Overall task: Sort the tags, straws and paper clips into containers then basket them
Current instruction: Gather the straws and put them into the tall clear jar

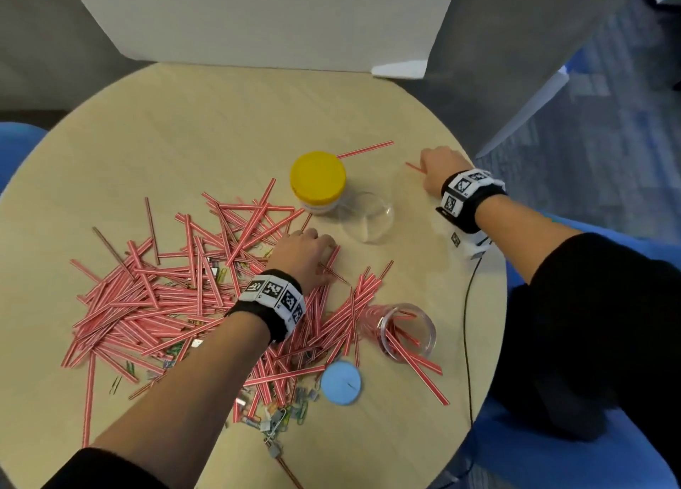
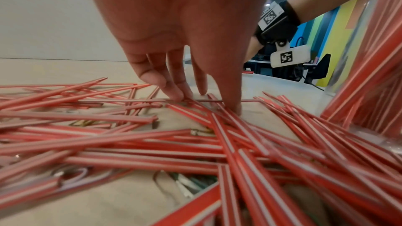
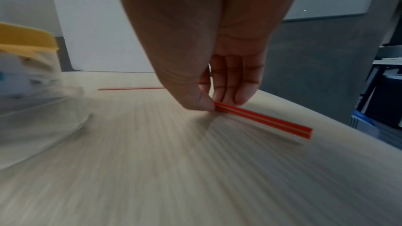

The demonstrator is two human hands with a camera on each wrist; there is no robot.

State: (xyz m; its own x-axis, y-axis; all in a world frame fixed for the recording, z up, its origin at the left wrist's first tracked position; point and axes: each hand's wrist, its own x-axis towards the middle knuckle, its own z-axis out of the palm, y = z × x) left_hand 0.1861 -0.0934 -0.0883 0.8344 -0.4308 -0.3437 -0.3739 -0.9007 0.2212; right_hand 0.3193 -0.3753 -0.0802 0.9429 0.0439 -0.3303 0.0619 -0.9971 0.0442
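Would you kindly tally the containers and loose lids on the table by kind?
Yellow-lidded jar: 1
Clear containers without lids: 2
Loose blue lid: 1
Total: 4

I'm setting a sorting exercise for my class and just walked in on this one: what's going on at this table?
A person is sorting a spilled heap of red-and-white straws mixed with paper clips on a round table. The right hand pinches a single straw lying apart near the far edge. The left hand presses its fingertips onto straws at the heap's edge. One clear jar already holds some straws; another empty clear container sits beside a yellow-lidded jar. Most is unsorted.
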